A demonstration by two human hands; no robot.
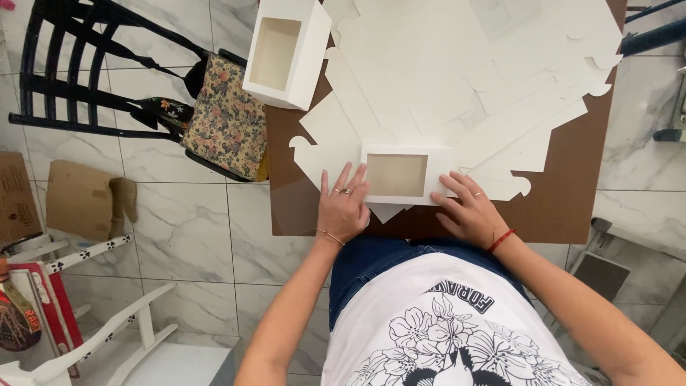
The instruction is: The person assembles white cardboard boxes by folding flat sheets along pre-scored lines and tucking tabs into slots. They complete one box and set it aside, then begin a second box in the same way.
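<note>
A white cardboard box lid with a rectangular window point(400, 175) lies flat near the front edge of a brown table point(572, 179). My left hand point(343, 204) rests palm down with fingers spread on the white card at the lid's left side. My right hand point(468, 207) presses flat with fingers apart on the lid's right end. Neither hand grips anything. A thin bracelet circles my left wrist and a red cord my right.
Several flat white die-cut box blanks point(457, 64) cover the table's far half. An assembled white windowed box point(286, 50) stands at the table's back left corner. A black chair with a floral cushion point(225, 118) sits to the left, white chairs point(93, 336) lower left.
</note>
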